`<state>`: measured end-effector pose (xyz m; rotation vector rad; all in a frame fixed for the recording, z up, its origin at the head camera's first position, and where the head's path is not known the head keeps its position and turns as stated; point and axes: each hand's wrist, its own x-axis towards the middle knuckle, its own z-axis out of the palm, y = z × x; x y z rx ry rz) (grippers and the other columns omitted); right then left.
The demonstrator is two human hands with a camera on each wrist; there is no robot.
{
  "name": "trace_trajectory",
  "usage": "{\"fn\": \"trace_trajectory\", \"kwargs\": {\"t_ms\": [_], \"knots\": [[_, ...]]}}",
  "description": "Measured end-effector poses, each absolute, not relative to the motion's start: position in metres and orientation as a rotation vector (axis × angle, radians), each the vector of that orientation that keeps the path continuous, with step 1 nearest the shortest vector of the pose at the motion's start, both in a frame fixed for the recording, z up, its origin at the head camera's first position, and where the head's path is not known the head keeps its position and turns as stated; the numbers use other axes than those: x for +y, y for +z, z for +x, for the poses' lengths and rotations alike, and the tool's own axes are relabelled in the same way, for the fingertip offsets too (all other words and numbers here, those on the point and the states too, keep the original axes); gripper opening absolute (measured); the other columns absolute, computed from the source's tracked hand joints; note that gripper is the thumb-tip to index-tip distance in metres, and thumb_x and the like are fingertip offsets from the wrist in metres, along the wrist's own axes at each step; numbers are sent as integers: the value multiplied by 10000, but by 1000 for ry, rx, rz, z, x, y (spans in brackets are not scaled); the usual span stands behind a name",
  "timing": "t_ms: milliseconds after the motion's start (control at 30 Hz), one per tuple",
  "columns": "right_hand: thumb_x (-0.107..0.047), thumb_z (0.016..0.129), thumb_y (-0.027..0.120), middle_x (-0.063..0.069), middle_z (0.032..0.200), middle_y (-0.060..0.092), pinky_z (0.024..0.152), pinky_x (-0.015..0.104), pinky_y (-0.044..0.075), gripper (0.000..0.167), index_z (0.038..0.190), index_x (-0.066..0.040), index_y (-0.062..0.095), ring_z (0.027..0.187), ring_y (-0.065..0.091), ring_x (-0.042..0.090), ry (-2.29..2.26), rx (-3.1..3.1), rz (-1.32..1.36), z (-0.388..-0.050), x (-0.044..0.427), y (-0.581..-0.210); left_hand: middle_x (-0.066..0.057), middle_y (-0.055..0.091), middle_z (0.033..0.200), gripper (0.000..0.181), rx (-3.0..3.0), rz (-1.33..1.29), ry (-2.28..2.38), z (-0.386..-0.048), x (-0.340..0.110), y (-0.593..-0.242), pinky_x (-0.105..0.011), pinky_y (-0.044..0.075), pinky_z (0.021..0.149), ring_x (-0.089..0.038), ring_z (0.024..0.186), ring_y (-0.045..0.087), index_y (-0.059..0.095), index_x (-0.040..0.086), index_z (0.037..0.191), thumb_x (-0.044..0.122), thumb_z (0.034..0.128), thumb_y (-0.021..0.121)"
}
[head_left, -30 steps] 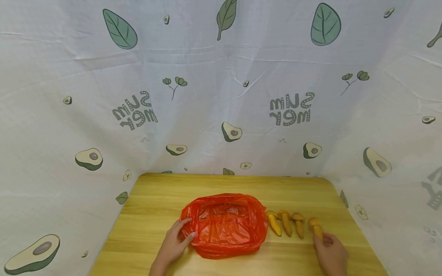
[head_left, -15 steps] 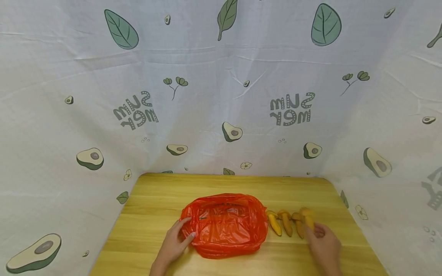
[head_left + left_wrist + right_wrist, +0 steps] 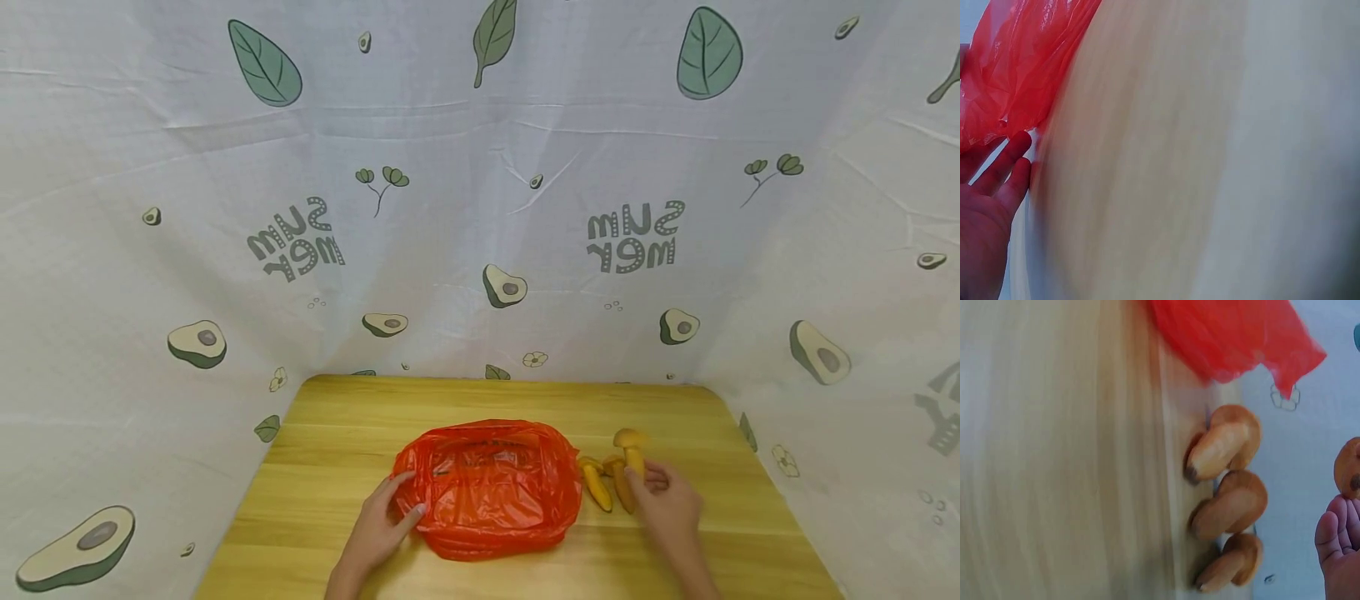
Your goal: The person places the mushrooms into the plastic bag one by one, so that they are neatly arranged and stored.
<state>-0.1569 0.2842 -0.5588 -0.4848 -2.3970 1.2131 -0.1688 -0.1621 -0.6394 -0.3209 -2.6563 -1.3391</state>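
Observation:
A red plastic bag [image 3: 491, 545] lies with its mouth spread on the wooden table. My left hand [image 3: 377, 523] holds the bag's left side, its thumb and a finger on the rim; in the left wrist view, several fingers reach under the red film. My right hand [image 3: 667, 504] pinches a brown-capped mushroom [image 3: 630, 440] by the stem, cap away from me, above the row of mushrooms. Right of the bag lie a yellowish mushroom [image 3: 597, 488] and a browner mushroom [image 3: 618, 485]. A third lying mushroom [image 3: 1232, 562] shows in the right wrist view; the right hand hides it in the head view.
The table [image 3: 352, 417] is light wood, with bare surface left of the bag and along the back. A white cloth [image 3: 450, 208] printed with avocados and leaves hangs behind it and along both sides.
My right hand has carried its mushroom left and away from me, from the right end of the row to over the lying mushrooms. The left hand and bag stay in place.

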Motion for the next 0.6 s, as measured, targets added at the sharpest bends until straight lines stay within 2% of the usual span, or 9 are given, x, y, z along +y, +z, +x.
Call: {"fn": "trace_trajectory", "kwargs": {"t_ms": [233, 367, 600], "knots": [[-189, 891, 806, 132, 885, 705, 599, 91, 474, 349, 1107, 69, 713, 696, 543, -19, 1258, -2416, -386, -164, 260, -548, -46, 631, 1409, 571, -2664, -304, -1335, -168, -162, -638, -560, 456, 1128, -295, 1344, 582, 615, 200, 1399, 420, 901, 783], [-180, 893, 798, 129, 885, 694, 619, 108, 487, 336, 1105, 63, 706, 717, 551, 13, 1270, -2438, -339, -168, 248, -544, -55, 629, 1413, 580, -2668, -297, -1336, -168, -161, -638, -566, 456, 1126, -307, 1347, 579, 614, 194, 1400, 431, 898, 783], [-241, 901, 803, 115, 927, 688, 655, 151, 506, 382, 1147, 32, 700, 759, 577, 69, 1297, -2492, -315, -172, 229, -541, -13, 644, 1378, 577, -2657, -308, -1328, -169, -161, -639, -536, 476, 1116, -251, 1313, 605, 614, 193, 1399, 407, 894, 794]]}}
